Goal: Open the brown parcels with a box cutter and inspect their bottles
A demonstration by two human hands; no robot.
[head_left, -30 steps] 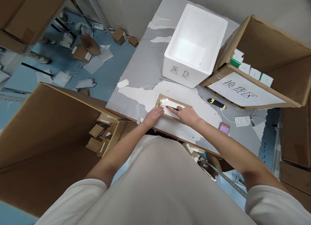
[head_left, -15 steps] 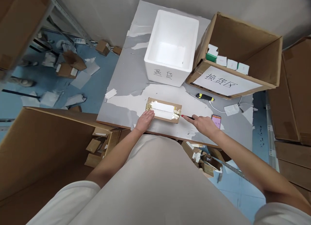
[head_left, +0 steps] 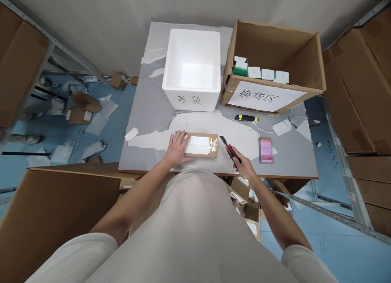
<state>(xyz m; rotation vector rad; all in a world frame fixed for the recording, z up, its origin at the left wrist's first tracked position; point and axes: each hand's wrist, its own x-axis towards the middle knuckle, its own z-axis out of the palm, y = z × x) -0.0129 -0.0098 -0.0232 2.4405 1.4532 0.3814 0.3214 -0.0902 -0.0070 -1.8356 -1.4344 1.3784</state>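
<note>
A small cardboard box [head_left: 200, 146] with a white label and shiny tape on top lies near the table's front edge. Over its left end rests my left hand [head_left: 178, 149], fingers spread across the top and the thumb along the near side. The hand covers that end of the box. My right hand [head_left: 243, 164] is closed around a red and black utility knife [head_left: 229, 149]. The knife's blade is out and points up and left, just off the box's right end. A second, black and yellow utility knife [head_left: 246, 118] lies farther back on the table.
A white foam box [head_left: 191, 100] and a large carton [head_left: 275, 99] holding several white-and-green boxes stand at the back. At right lie a phone [head_left: 266, 150] and a white pad [head_left: 282, 127] with a cable. A big open carton [head_left: 70, 193] is at lower left.
The knife has come away from the taped right end, and its blade now points up and left. My left hand has spread farther over the box's left end. The view has turned.
</note>
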